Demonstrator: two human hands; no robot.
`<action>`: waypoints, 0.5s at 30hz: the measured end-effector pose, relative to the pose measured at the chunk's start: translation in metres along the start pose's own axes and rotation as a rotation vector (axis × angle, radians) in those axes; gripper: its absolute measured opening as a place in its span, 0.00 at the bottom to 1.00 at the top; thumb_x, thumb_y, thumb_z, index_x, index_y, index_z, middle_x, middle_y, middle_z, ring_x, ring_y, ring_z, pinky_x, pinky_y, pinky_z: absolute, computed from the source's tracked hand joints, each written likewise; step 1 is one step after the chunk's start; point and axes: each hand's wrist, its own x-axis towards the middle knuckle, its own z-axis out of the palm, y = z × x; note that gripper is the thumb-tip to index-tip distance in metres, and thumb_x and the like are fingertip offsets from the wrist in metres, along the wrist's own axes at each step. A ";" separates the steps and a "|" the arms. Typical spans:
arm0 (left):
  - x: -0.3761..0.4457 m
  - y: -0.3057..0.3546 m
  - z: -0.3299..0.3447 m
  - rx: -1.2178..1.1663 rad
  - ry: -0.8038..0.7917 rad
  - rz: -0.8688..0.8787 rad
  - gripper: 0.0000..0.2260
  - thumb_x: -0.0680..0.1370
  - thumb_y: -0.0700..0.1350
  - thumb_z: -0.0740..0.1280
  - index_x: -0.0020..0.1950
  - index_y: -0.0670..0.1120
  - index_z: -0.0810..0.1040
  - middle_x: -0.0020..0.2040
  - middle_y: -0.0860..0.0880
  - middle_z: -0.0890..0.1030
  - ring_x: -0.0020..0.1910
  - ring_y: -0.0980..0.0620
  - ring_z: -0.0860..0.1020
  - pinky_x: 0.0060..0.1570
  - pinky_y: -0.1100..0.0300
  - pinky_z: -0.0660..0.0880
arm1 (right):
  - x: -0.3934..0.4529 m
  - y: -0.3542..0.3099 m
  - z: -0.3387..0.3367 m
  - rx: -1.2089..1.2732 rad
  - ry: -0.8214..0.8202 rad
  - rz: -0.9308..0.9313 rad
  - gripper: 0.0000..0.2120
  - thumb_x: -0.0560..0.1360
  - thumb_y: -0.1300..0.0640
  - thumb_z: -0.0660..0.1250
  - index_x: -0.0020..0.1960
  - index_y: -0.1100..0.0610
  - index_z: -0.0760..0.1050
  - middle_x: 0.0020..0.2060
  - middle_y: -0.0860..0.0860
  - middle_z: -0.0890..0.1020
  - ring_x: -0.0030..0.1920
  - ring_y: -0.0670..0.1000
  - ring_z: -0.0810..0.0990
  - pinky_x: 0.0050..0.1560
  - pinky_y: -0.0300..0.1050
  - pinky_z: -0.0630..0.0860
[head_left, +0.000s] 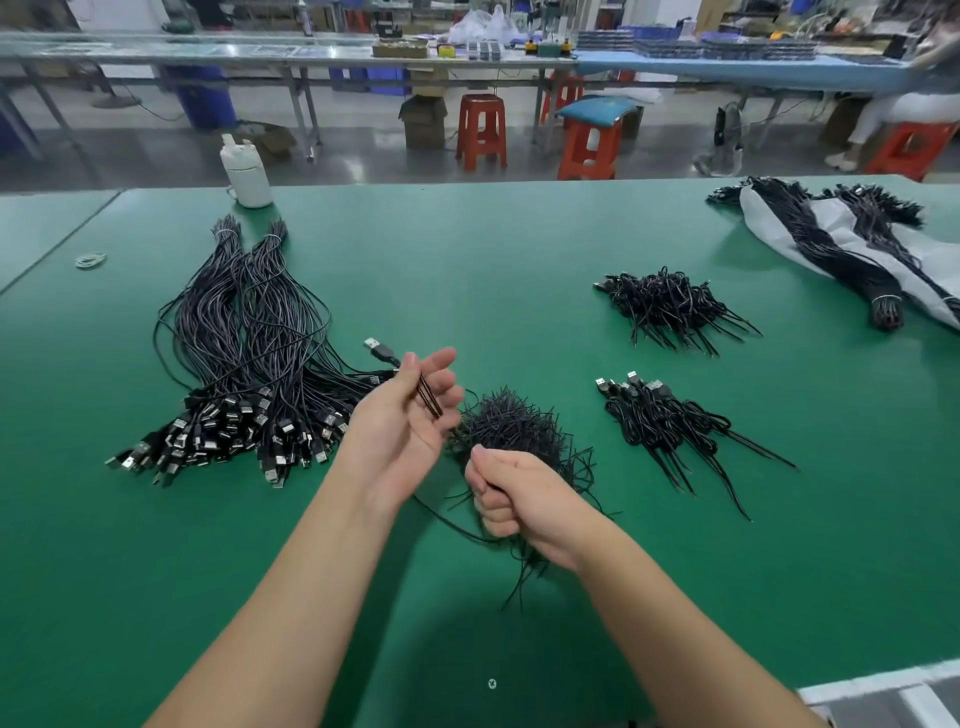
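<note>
Several ties (430, 397) are being pinched by the left hand (405, 421) — the right hand (519, 499) is clenching a coiled cable (521, 571) (probably awaiting a tie wrapped round).

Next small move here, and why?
Probably bring the left hand across so one of the short black ties it pinches meets the cable gripped in the right hand. The tied cable bundles already lying on the green table suggest that wrapping comes next.
</note>
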 end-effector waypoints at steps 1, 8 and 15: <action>-0.002 0.003 -0.001 0.034 -0.049 -0.011 0.14 0.83 0.48 0.58 0.53 0.40 0.78 0.32 0.51 0.77 0.25 0.56 0.73 0.22 0.65 0.68 | 0.000 -0.001 -0.003 0.068 -0.016 -0.002 0.20 0.84 0.49 0.58 0.35 0.53 0.69 0.26 0.48 0.58 0.26 0.47 0.53 0.27 0.39 0.53; -0.026 0.024 -0.026 1.049 -0.621 -0.248 0.15 0.82 0.51 0.61 0.50 0.45 0.84 0.27 0.52 0.77 0.25 0.53 0.65 0.26 0.63 0.63 | 0.003 -0.007 -0.019 0.329 -0.055 0.024 0.17 0.81 0.50 0.60 0.35 0.55 0.71 0.24 0.45 0.59 0.25 0.45 0.54 0.26 0.38 0.54; -0.019 -0.007 -0.033 1.275 -0.052 -0.031 0.13 0.86 0.44 0.56 0.57 0.42 0.79 0.43 0.49 0.87 0.38 0.50 0.84 0.46 0.52 0.82 | 0.004 -0.006 -0.010 0.321 -0.107 -0.006 0.16 0.83 0.50 0.58 0.38 0.54 0.71 0.25 0.46 0.59 0.24 0.45 0.54 0.28 0.41 0.50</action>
